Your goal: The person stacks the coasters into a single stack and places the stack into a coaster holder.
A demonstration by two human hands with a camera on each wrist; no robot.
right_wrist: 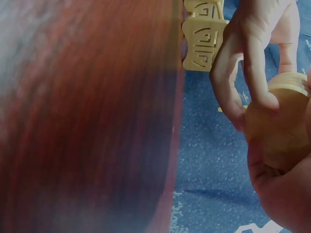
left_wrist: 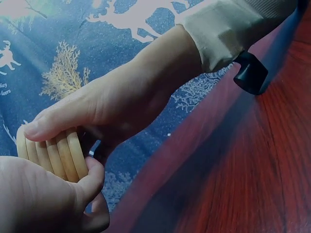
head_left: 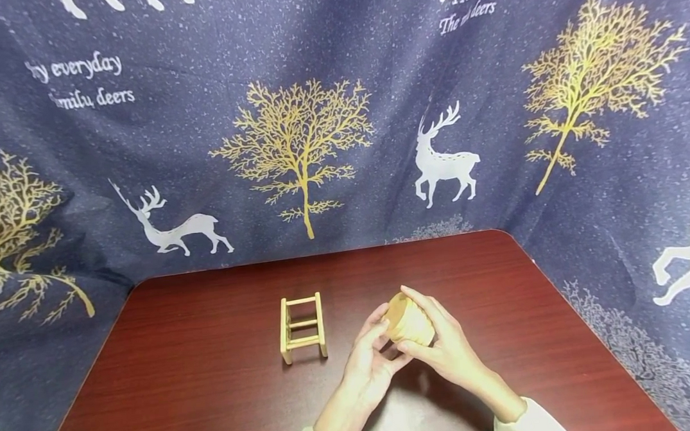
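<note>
Both hands hold a stack of several round wooden coasters point(head_left: 414, 323) above the table, tilted with a flat face toward the left. My right hand point(head_left: 447, 343) grips the stack from the right, thumb at its near side and fingers over its far side. My left hand point(head_left: 368, 367) holds it from the left, fingers and thumb at the rim and face. In the left wrist view the stacked edges of the coasters point(left_wrist: 54, 156) show between the hands. The right wrist view shows the flat face of the end coaster point(right_wrist: 279, 127), with left fingertips touching it.
A small wooden rack point(head_left: 319, 326) with cut-out end panels and crossbars stands left of the hands. The reddish-brown table point(head_left: 201, 363) meets a blue curtain point(head_left: 338, 48) printed with deer and trees. A black device point(left_wrist: 251, 74) sits at the right wrist's cuff.
</note>
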